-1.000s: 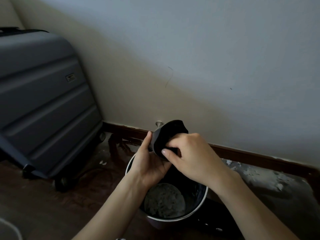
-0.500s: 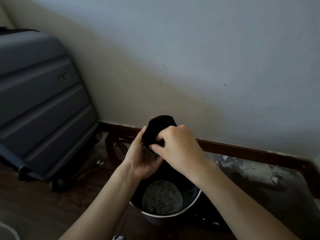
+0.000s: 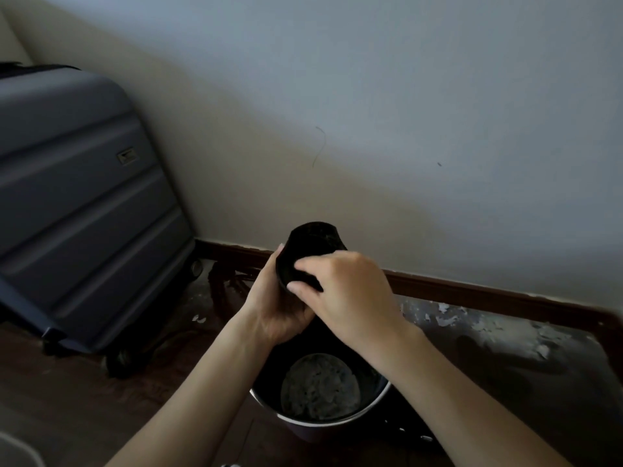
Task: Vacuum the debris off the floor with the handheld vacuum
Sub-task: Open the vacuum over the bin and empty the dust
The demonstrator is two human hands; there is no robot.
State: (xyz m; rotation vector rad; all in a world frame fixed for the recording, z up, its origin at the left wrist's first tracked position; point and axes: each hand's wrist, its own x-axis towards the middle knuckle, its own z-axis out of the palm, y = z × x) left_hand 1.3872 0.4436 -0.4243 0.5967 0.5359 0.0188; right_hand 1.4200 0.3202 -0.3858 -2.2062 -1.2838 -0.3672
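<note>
Both hands hold a black cup-shaped vacuum part (image 3: 312, 246) above a small round bin (image 3: 377, 397). My left hand (image 3: 278, 305) cradles the part from below and the left. My right hand (image 3: 344, 291) grips its near rim, thumb and fingers curled over the edge. The part's open mouth tilts up toward the wall. Grey dust and debris (image 3: 318, 387) lie in the bottom of the bin. Pale flakes of debris (image 3: 448, 318) are scattered on the dark floor along the baseboard to the right. The rest of the vacuum is hidden.
A large grey-blue wheeled suitcase (image 3: 77, 214) leans against the wall at the left. A dark wooden baseboard (image 3: 472, 293) runs along the pale wall. A few white flakes (image 3: 199, 319) lie near the suitcase wheel. A pale object (image 3: 13, 449) shows at the bottom left corner.
Both hands and the black part have risen slightly from the bin, and the part's open mouth has turned more upward. The right hand's fingers have shifted along its rim.
</note>
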